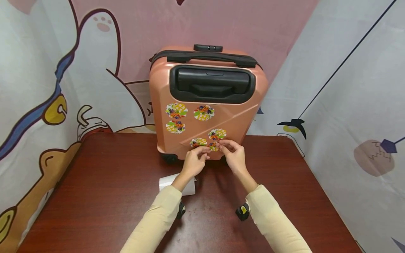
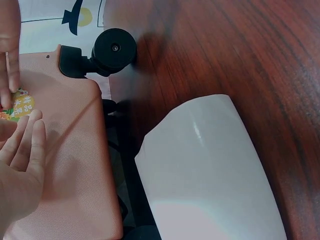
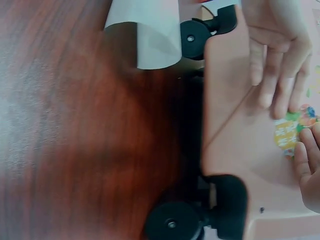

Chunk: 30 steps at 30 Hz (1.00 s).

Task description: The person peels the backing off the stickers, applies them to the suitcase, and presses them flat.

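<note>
An orange-pink suitcase [image 1: 221, 121] stands upright on the table, with several round fruit-patterned stickers on its front. Low on that face is one sticker [image 1: 214, 146], lying between the two hands and partly covered by fingers. My left hand [image 1: 194, 162] is at its left side, index finger stretched toward the sticker, thumb apart below. At the sticker's right edge, my right hand [image 1: 233, 155] pinches with thumb and index finger. In the left wrist view, the yellow part of the sticker [image 2: 23, 106] shows between both hands. The right wrist view shows the left fingers [image 3: 282, 92] fairly straight beside it.
A curled white sheet [image 1: 188, 188] lies on the brown table [image 1: 104, 196], under the left forearm and in front of the suitcase. Black wheels [image 3: 172, 220] stick out at the suitcase's base. A printed cloth [image 1: 341, 88] hangs behind and at the sides.
</note>
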Motion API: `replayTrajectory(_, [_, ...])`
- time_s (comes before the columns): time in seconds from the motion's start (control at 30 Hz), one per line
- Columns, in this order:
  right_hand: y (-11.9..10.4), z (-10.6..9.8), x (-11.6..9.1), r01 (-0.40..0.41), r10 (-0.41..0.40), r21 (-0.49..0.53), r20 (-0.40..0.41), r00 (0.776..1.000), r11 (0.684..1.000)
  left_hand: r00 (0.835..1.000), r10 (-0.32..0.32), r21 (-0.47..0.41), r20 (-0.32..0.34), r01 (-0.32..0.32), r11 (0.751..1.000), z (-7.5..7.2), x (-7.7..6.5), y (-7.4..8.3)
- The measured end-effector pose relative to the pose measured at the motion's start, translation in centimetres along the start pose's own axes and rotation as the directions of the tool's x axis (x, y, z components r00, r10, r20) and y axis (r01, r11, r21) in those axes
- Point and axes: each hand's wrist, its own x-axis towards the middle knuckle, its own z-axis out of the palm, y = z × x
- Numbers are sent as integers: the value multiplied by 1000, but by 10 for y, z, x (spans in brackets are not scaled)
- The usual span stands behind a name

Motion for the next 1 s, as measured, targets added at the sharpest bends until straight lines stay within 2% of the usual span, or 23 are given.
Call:
replayTrajectory(0.2, [13, 0, -4, -77, 79, -64, 30, 996, 995, 1000, -5, 7, 5, 5, 1000, -1, 0, 0])
replayTrajectory(0.33, [21, -1, -7, -158, 163, -101, 43, 986, 982, 1000, 6, 6, 7, -6, 1000, 0, 0, -1])
replayTrajectory(0.4, [18, -1, -8, -182, 189, -115, 51, 981, 977, 1000, 10, 6, 7, -10, 1000, 0, 0, -1])
replayTrajectory(0.77, [-4, -5, 2, -132, 135, -65, 34, 990, 989, 1000, -9, 8, 15, 9, 1000, -1, 2, 0])
replayTrajectory(1.0, [3, -7, 0, -143, 144, -54, 25, 989, 988, 1000, -8, -2, 21, 8, 1000, -1, 1, -2])
